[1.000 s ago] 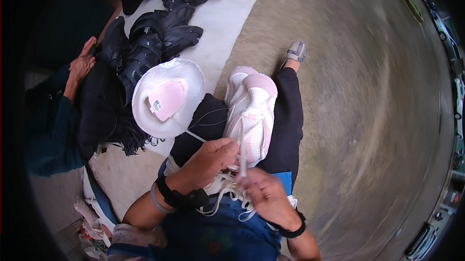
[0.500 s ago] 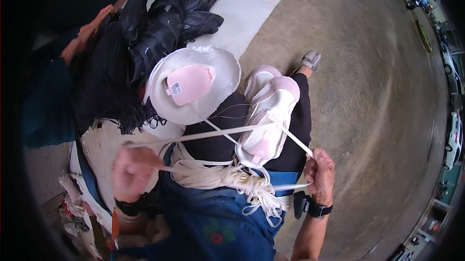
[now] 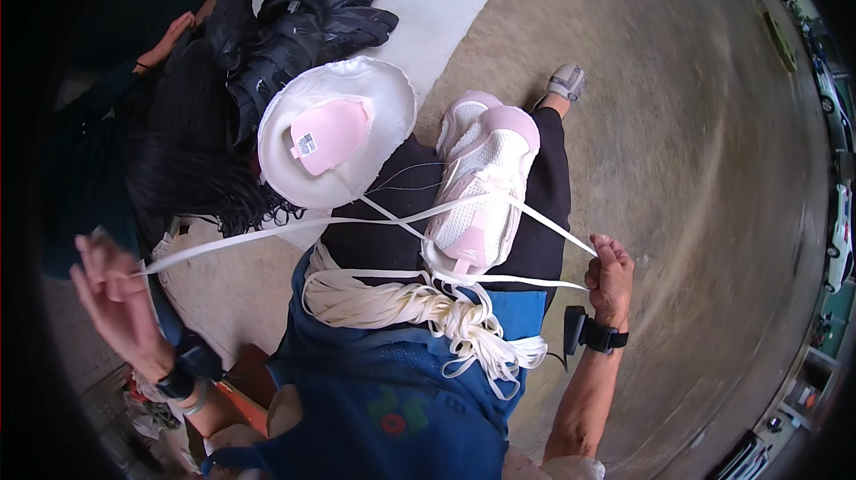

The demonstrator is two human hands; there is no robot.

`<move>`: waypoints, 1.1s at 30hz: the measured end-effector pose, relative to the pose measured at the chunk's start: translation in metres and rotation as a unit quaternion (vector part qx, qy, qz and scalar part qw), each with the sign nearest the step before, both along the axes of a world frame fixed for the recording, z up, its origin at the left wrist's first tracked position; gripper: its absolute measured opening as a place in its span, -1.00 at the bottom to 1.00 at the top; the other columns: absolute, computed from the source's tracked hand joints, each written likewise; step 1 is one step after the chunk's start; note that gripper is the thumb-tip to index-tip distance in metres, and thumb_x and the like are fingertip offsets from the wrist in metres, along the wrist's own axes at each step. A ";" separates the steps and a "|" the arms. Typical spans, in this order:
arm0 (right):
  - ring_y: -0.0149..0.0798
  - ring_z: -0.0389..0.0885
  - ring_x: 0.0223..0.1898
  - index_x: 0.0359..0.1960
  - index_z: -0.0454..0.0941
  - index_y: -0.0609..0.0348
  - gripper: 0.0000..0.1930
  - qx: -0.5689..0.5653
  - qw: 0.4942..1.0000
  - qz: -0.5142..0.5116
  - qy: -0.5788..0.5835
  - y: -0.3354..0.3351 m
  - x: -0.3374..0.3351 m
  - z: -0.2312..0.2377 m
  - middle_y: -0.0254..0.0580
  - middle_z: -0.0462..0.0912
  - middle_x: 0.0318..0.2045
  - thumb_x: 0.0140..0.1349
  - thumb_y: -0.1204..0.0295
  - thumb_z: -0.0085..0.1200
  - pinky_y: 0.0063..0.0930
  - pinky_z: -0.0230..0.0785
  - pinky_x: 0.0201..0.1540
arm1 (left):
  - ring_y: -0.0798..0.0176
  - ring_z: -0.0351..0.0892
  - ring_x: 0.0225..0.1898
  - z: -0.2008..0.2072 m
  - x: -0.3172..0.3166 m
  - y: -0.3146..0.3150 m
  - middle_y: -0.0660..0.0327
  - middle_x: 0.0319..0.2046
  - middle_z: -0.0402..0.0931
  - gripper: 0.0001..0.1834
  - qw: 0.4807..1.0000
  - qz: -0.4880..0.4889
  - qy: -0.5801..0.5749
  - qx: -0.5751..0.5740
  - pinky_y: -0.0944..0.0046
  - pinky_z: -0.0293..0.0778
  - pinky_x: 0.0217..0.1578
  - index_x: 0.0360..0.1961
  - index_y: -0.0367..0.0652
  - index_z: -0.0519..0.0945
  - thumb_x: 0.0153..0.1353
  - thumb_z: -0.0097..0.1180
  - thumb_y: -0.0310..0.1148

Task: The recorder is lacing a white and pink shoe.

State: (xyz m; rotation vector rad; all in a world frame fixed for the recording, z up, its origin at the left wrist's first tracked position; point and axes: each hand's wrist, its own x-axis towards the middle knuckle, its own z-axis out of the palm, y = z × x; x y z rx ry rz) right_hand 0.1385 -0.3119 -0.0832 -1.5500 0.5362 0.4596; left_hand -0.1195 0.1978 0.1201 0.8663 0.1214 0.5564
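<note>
A pair of white-and-pink sneakers [image 3: 486,168] rests on my lap, one partly over the other. A flat white shoelace [image 3: 392,214] runs through the nearer sneaker and stretches out to both sides. Far out to the left, my left hand [image 3: 116,302] pinches one length of it, its fingers slightly blurred. On the right, my right hand [image 3: 613,277] is closed in a fist, with lace running into it from the sneaker and from near my waist. A knotted bundle of cream laces [image 3: 383,300] lies across my blue apron [image 3: 357,391].
Beyond my left thigh is a round white bowl-like thing [image 3: 397,92] holding a pink piece [image 3: 332,134] with a small label. Black shoes [image 3: 294,52] are heaped on a pale sheet [image 3: 464,16]. Another person's hand [image 3: 168,39] and dark hair [image 3: 187,159] are at the left. Concrete floor [image 3: 695,213] spreads right.
My left hand has swung outward to the left, drawing its length of lace farther out. My right hand has shifted a little up and right. The whole view has moved slightly.
</note>
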 end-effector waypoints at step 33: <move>-0.25 0.55 -0.55 -0.16 0.61 0.37 -0.85 -0.178 0.881 0.339 -0.279 0.065 0.017 0.042 -0.06 0.55 -0.52 0.27 0.61 0.08 -0.36 0.41 -0.45 | -0.07 0.55 -0.39 -0.139 0.199 -0.170 0.10 -0.41 0.47 -0.93 0.532 -0.193 0.181 0.804 0.06 0.43 -0.41 -0.31 -0.22 0.53 0.20 0.13 -0.47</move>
